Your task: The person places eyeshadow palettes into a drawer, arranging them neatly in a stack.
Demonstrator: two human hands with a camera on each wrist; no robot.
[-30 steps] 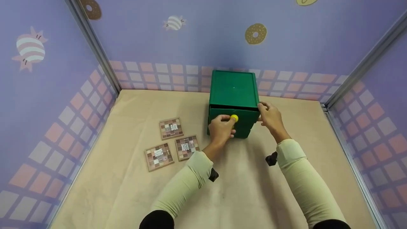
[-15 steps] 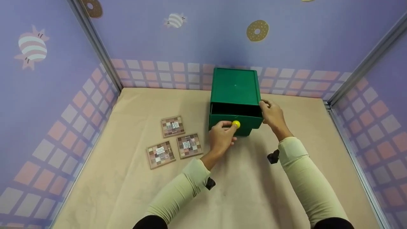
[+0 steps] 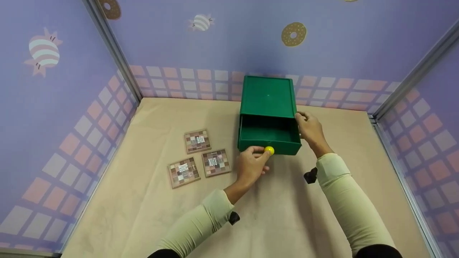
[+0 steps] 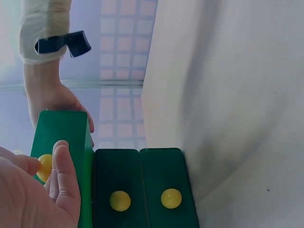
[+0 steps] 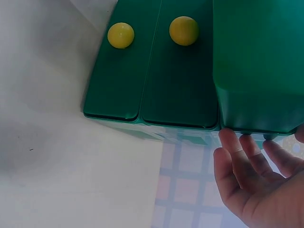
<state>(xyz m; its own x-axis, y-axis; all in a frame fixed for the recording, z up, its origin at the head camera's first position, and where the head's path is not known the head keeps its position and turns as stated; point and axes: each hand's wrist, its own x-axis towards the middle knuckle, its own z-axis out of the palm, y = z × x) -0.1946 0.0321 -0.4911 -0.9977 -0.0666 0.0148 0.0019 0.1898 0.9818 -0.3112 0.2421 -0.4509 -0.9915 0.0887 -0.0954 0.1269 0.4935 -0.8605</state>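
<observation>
A green drawer cabinet stands against the back wall, its top drawer pulled out. Nothing shows inside the visible part of that drawer. My left hand pinches the drawer's round yellow knob between thumb and fingers; the left wrist view also shows this knob. My right hand is at the cabinet's right side, near its upper front corner. In the right wrist view, its fingertips touch the cabinet's side. Two lower drawers with yellow knobs are closed.
Three flat square pieces with brown and pink checks lie on the beige tabletop, left of the cabinet. Purple patterned walls enclose the back and both sides. Metal posts run up the corners.
My left hand has drawn the top drawer out toward me by its knob, from nearly closed to well open. The right hand stays at the cabinet's side.
</observation>
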